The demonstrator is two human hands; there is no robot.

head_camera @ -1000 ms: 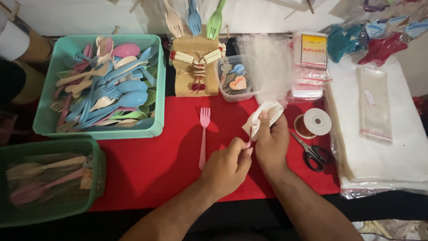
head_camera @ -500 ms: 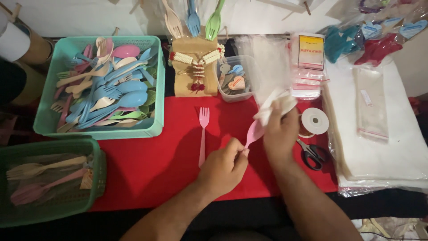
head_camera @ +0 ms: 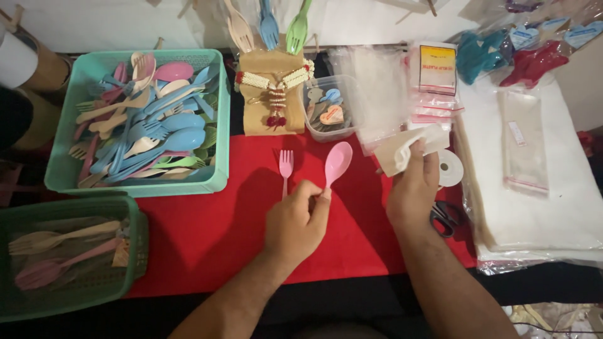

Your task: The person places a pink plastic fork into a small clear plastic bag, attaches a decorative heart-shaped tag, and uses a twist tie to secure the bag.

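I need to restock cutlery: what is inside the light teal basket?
The light teal basket holds a loose heap of plastic cutlery: blue, pink, beige and green spoons and forks. The pieces at the bottom are covered by those on top.

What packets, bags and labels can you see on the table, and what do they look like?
Card label: far edge of the table, rectangular, yellow and white with a red edge.
Clear bag: right, on white sheets, long, with a small white sticker.
Blue and red packets: top right corner, shiny wrap.
Pile of clear bags: left of the card label.
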